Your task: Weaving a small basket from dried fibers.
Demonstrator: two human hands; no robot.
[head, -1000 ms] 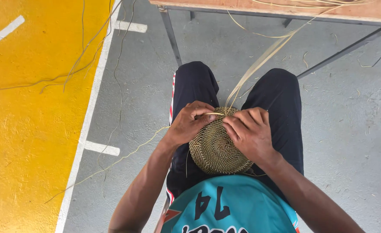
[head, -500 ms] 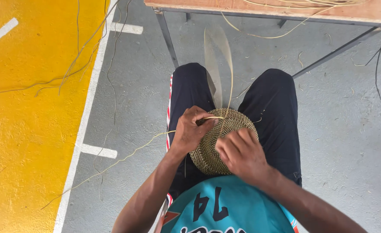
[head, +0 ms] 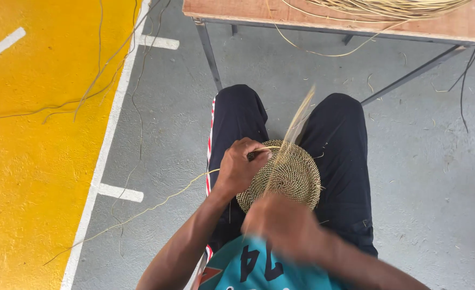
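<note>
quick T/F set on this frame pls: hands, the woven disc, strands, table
1. The left hand grips the edge of the round woven disc on the person's lap. True.
2. The right hand is sharp and resting flat on the floor. False: it is blurred, raised near the disc's lower edge.
3. A pale flat strand rises from the disc between the knees. True.
4. The table at the top is bare. False: a bundle of straw-coloured fibres lies on it.
5. The floor is yellow on the person's left and grey under the legs. True.
</note>
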